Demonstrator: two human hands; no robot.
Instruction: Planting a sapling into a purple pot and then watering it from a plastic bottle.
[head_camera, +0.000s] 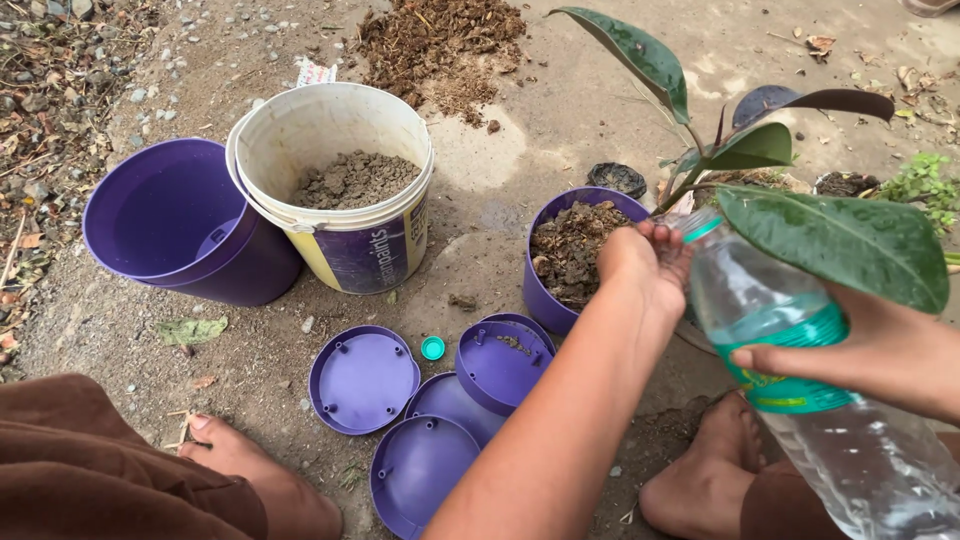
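Observation:
My right hand (885, 352) grips a clear plastic water bottle (765, 300) with a green label, tilted so that its mouth points left. My left hand (645, 262) is cupped palm up at the bottle's mouth, holding nothing. It hovers over the right rim of a small purple pot (543, 305) filled with dark lumpy soil (572, 248). A rubber plant with large green leaves (830, 242) stands just behind the bottle and hides part of it. The bottle's green cap (432, 348) lies on the ground near some purple saucers.
A white bucket (300, 125) half full of grey soil stands at the left, beside an empty larger purple pot (150, 215). Several purple saucers (362, 378) lie in front. A heap of brown compost (440, 40) is at the back. My bare feet (260, 475) rest on the ground.

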